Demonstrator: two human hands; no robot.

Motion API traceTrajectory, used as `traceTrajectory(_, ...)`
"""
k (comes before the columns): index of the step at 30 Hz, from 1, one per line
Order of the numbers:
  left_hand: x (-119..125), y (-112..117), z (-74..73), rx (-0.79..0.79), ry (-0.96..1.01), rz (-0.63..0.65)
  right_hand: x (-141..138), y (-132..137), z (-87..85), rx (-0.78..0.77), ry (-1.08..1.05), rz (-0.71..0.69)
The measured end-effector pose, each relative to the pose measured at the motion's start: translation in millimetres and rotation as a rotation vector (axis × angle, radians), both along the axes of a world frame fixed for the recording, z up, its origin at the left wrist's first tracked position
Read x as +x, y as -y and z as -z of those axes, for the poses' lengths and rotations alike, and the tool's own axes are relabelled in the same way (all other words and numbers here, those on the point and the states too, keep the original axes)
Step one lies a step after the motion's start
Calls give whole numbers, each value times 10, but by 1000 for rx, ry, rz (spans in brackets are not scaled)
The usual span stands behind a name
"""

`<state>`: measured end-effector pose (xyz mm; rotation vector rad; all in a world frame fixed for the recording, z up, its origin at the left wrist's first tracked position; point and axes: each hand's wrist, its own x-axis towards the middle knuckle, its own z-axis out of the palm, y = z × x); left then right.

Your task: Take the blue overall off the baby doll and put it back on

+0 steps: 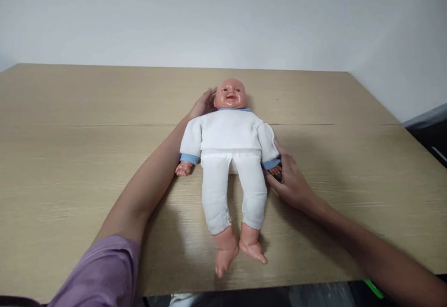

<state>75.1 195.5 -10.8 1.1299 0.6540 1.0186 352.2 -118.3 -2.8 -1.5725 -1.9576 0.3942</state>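
A baby doll (231,130) lies on its back, its bald head toward the far side and bare feet toward me. It wears a white fleece top with blue collar and cuffs, and white trousers. Beside the doll's head, on the left, my left hand (204,104) has its visible fingers stretched out; the fingertips and palm are partly hidden behind head and shoulder. My left forearm runs along the doll's sleeve. At the doll's other cuff, my right hand (291,181) curls around the small plastic hand, the thumb near the hip and fingertips hidden by the sleeve.
Under the doll is a wide wooden table (87,111) with a thin seam across it. A pale wall (209,18) rises behind its far edge. Something dark (431,132) stands past the right edge. A green strip (373,289) shows below the near edge.
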Motion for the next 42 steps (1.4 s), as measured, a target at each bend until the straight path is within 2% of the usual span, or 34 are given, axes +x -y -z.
traceTrajectory(2, -116, -7, 40, -2, -16, -55, 16, -12, 13, 11, 2, -16)
traceTrajectory(5, -268, 110, 49, 19, -11, -101, 34, -35, 48, 34, 9, -30)
traceTrajectory(10, -441, 522, -33, 25, 8, -165, 81, -106, 51, 30, 1, -69)
traceTrajectory(14, -565, 933, -110, 52, -74, -234, 162, -29, -89, -63, -79, -96)
traceTrajectory(18, -768, 1358, -108, 128, -186, -351, 243, 387, -226, -112, 21, 12)
traceTrajectory(22, -1090, 1792, -158, 29, -266, -409, 227, 1067, -238, 45, 110, 121)
traceTrajectory(24, -1225, 2105, -267, -15, -377, -438, 183, 1426, -189, 166, 122, 128)
traceTrajectory(26, -1263, 2543, -403, 31, -533, -541, 134, 1762, -95, 324, 164, 145)
traceTrajectory(29, -1073, 3392, -510, 379, -756, -756, 64, 2176, 122, 543, 191, 165)
traceTrajectory(31, -842, 3963, -443, 610, -730, -859, 33, 2372, 294, 608, 157, 131)
traceTrajectory(32, -724, 4212, -367, 785, -632, -910, 29, 2447, 386, 611, 144, 109)
traceTrajectory(33, -617, 4427, -269, 987, -542, -867, 36, 2508, 484, 603, 138, 94)
traceTrajectory(34, -523, 4602, -155, 1123, -532, -744, 54, 2560, 590, 592, 133, 89)
traceTrajectory(35, -447, 4737, -30, 1284, -492, -580, 85, 2606, 706, 585, 123, 99)
traceTrajectory(36, -386, 4837, 101, 1422, -520, -278, 125, 2649, 831, 589, 94, 112)
traceTrajectory(37, -339, 4906, 233, 1383, -614, -23, 170, 2692, 965, 597, 47, 121)
traceTrajectory(38, -303, 4951, 364, 1250, -702, 181, 214, 2734, 1104, 615, -23, 121)
traceTrajectory(39, -274, 4976, 490, 1059, -797, 319, 252, 2776, 1244, 606, -99, 92)
traceTrajectory(40, -248, 4986, 609, 886, -859, 389, 279, 2815, 1379, 579, -140, 61)
traceTrajectory(42, -197, 4974, 814, 688, -930, 398, 292, 2881, 1619, 469, -198, 18)
